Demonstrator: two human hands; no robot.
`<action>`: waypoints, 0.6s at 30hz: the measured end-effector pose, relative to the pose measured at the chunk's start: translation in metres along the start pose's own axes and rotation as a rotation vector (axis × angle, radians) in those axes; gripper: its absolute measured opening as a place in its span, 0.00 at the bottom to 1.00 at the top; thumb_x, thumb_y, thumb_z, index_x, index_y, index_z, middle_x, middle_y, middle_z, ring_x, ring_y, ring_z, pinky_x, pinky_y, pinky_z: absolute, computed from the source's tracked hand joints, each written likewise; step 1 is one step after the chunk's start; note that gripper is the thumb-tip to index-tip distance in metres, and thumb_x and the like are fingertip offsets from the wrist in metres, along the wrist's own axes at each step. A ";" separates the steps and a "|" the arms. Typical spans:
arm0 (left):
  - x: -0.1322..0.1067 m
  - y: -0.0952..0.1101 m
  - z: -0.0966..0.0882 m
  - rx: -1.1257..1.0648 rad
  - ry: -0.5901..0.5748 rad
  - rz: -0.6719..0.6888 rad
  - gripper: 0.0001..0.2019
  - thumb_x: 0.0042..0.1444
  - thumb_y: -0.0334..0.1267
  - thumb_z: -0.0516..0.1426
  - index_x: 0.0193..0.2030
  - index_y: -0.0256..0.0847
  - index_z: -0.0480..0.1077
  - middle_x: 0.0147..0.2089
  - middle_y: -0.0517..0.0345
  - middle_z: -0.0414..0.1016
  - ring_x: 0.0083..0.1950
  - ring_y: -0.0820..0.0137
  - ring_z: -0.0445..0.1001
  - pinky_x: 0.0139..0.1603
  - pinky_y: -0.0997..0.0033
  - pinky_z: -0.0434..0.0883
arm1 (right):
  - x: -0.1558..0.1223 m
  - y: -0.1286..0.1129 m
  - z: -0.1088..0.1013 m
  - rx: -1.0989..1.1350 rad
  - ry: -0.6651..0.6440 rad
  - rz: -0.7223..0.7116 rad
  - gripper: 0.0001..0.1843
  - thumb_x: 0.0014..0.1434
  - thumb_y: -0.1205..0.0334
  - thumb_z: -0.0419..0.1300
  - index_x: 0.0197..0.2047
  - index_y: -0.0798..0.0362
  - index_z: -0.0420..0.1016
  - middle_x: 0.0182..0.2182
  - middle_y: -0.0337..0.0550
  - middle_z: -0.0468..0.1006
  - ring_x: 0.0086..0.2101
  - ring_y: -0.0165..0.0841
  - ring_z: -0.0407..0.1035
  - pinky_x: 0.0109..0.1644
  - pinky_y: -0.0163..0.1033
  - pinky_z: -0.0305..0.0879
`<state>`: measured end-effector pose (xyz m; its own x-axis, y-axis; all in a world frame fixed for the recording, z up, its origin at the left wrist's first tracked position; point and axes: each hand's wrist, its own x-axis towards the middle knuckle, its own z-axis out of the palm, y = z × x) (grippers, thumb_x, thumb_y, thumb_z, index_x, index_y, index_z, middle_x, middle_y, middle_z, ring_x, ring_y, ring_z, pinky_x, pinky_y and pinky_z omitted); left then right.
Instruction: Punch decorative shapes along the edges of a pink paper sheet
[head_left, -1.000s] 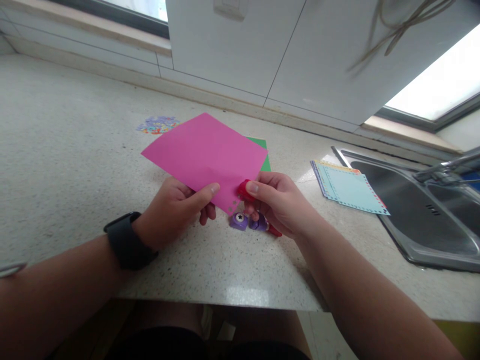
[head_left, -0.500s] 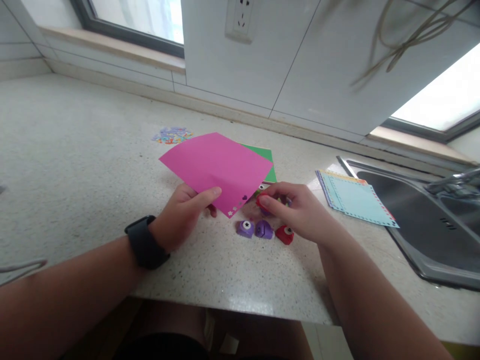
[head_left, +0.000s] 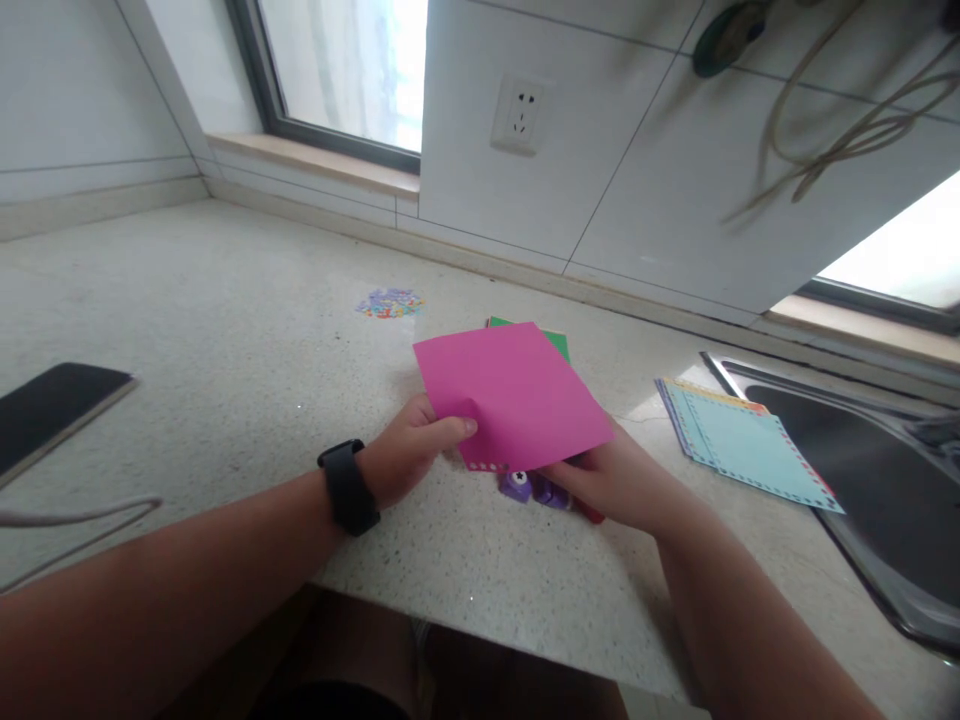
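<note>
My left hand (head_left: pixel 420 440) pinches a sheet of pink paper (head_left: pixel 517 390) between thumb and fingers and holds it above the counter. A short row of small punched shapes runs along the paper's near edge. My right hand (head_left: pixel 615 480) reaches under the sheet's right side with fingers curled. The paper hides its fingertips and whatever they hold. Below the paper's near edge stand a purple craft punch (head_left: pixel 516 487) with a star on top and another purple punch (head_left: pixel 553 493). Part of a red punch (head_left: pixel 590 512) shows beside my right hand.
A green sheet (head_left: pixel 556 343) lies behind the pink paper. Paper confetti (head_left: pixel 391 303) is piled farther back. Punched light-blue sheets (head_left: pixel 750 440) lie stacked by the sink (head_left: pixel 877 500). A dark flat object (head_left: pixel 60 410) and a cable (head_left: pixel 90 515) lie at left.
The pink paper has turned and now covers my right hand's fingers, which were pinching a red punch before. The camera view has shifted, bringing the dark flat object into sight at left.
</note>
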<state>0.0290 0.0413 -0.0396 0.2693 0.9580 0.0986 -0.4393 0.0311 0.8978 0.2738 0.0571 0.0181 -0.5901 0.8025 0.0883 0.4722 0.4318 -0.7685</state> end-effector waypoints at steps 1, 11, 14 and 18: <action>0.000 0.001 0.000 -0.002 -0.008 -0.011 0.11 0.54 0.39 0.65 0.43 0.37 0.79 0.39 0.54 0.81 0.40 0.67 0.75 0.44 0.67 0.72 | -0.001 0.000 -0.003 0.066 -0.026 0.057 0.09 0.64 0.56 0.61 0.40 0.51 0.79 0.24 0.38 0.77 0.22 0.31 0.68 0.27 0.36 0.65; -0.003 0.004 -0.003 0.196 -0.166 -0.104 0.11 0.56 0.43 0.63 0.36 0.35 0.74 0.28 0.59 0.73 0.25 0.75 0.68 0.26 0.73 0.67 | 0.002 0.003 -0.007 0.685 0.228 0.347 0.25 0.57 0.41 0.65 0.43 0.56 0.82 0.26 0.48 0.82 0.21 0.35 0.72 0.20 0.37 0.66; 0.001 0.005 -0.002 0.297 -0.143 -0.187 0.14 0.59 0.46 0.60 0.32 0.36 0.70 0.23 0.60 0.70 0.20 0.76 0.66 0.21 0.75 0.64 | 0.001 0.012 -0.002 0.503 0.293 0.279 0.20 0.56 0.50 0.71 0.47 0.55 0.82 0.35 0.48 0.84 0.29 0.34 0.75 0.29 0.36 0.71; 0.006 0.007 0.002 0.431 -0.050 -0.180 0.16 0.62 0.47 0.56 0.30 0.37 0.69 0.21 0.61 0.69 0.18 0.76 0.67 0.18 0.77 0.61 | 0.002 0.018 -0.001 0.384 0.410 0.204 0.18 0.57 0.50 0.71 0.46 0.53 0.83 0.34 0.45 0.83 0.31 0.35 0.75 0.31 0.37 0.72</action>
<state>0.0290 0.0466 -0.0322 0.3546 0.9328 -0.0641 0.0109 0.0644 0.9979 0.2817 0.0673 0.0050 -0.1750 0.9801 0.0936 0.2336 0.1337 -0.9631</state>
